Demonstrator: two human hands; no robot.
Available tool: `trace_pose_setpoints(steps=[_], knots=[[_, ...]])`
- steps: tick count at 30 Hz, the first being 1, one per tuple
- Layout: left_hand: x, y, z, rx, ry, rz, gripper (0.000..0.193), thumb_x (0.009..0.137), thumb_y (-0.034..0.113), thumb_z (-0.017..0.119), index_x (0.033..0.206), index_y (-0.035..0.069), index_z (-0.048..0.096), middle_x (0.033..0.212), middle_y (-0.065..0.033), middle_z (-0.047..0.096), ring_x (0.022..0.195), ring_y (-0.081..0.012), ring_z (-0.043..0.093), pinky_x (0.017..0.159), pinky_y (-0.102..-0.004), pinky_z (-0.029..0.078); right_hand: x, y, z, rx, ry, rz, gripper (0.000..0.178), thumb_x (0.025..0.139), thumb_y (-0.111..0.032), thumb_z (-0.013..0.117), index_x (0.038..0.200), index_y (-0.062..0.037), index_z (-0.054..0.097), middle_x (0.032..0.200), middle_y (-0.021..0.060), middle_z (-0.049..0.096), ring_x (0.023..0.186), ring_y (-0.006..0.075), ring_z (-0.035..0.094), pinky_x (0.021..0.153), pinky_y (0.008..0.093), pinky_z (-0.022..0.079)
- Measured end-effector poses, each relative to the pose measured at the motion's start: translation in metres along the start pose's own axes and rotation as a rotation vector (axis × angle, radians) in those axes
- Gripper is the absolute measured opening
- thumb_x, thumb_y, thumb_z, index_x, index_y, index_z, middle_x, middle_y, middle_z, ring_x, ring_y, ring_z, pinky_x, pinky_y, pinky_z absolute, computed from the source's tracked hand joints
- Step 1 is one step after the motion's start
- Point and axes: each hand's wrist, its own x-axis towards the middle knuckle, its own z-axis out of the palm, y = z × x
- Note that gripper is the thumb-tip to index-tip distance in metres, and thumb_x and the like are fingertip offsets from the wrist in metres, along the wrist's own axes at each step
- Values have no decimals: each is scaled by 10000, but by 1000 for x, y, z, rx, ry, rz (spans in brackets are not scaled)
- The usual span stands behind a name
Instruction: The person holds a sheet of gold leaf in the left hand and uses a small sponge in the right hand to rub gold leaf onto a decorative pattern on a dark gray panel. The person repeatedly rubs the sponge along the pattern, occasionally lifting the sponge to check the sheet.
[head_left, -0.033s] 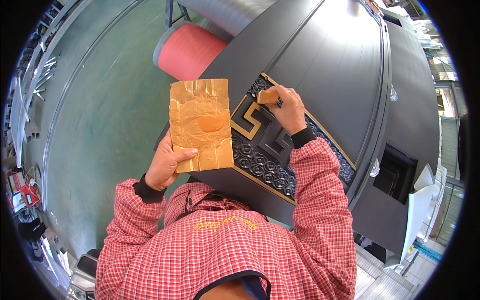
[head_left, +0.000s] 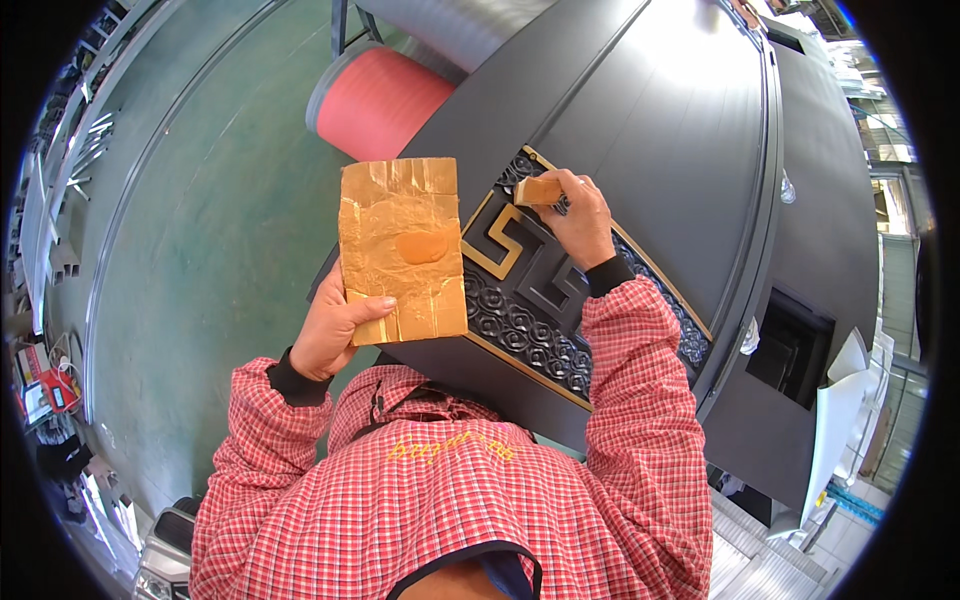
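The landmark here is a big dark grey door panel [head_left: 640, 130] that lies flat and fills the upper right of the view. Beyond its far left corner there is a fat pink roll [head_left: 375, 100], and next to this a grey roll [head_left: 450, 25]. To the left of the panel the floor [head_left: 200, 230] is green and smooth, and at the far left edge some small things in red and white lie on it, too small to tell. At the near corner of the panel there is a black carved border [head_left: 530, 335] with gold lines [head_left: 495, 245] in a square spiral. The left hand [head_left: 330, 330] is closed on the lower edge of a flat cardboard piece [head_left: 402, 250], covered with gold smears and an orange blob, held up over this corner. The right hand [head_left: 580, 220] is closed around a small tan block [head_left: 538, 190], perhaps a sponge, pressed onto the border.
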Motion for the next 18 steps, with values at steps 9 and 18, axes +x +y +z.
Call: trace_pose_setpoints(steps=[9, 18], knots=[[3, -2, 2, -2, -28, -1, 617, 805, -99, 594, 1371, 28, 382, 1285, -103, 560, 1148, -201, 582, 978, -351, 488, -5, 6, -8, 41, -154, -50, 330, 729, -101, 753, 1028, -124, 614, 902, 80, 649, 913, 288, 603, 822, 395, 474], [4, -3, 11, -55, -83, 1, 616, 818, -92, 599, 1378, 28, 371, 1299, -105, 555, 1161, -195, 577, 981, -356, 489, -3, -17, -45, 363, -4, 36, 369, 752, -62, 771, 1068, -60, 581, 916, 84, 640, 837, 200, 629, 729, 298, 508]])
